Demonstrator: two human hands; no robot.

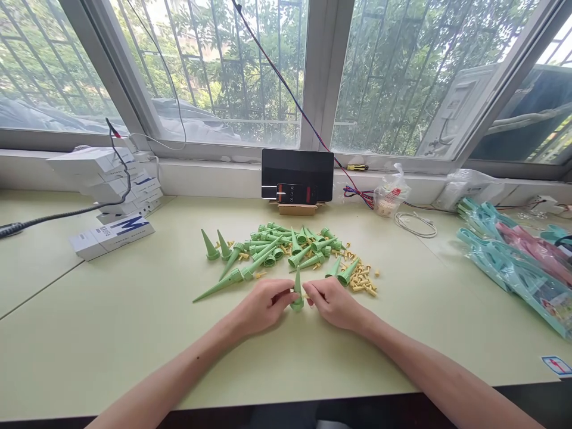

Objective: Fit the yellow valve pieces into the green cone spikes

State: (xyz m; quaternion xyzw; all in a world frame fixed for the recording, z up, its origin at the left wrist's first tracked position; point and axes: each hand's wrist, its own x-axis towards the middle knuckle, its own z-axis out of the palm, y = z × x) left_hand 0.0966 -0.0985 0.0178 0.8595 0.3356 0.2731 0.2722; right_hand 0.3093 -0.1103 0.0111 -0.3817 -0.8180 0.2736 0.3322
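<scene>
Near the desk (134, 333) edge, left hand (261, 307) and right hand (333, 305) both pinch one upright green cone (297, 295), seemingly mid-fitting a small yellow plug (305, 296); next likely needs steady pressing.

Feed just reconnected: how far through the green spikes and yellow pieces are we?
Done: cannot tell which spikes are finished. In hand: both hands, left and right, hold one green plastic cone spike upright. Left: the heap of green spikes and scattered small yellow plastic pieces.
</scene>
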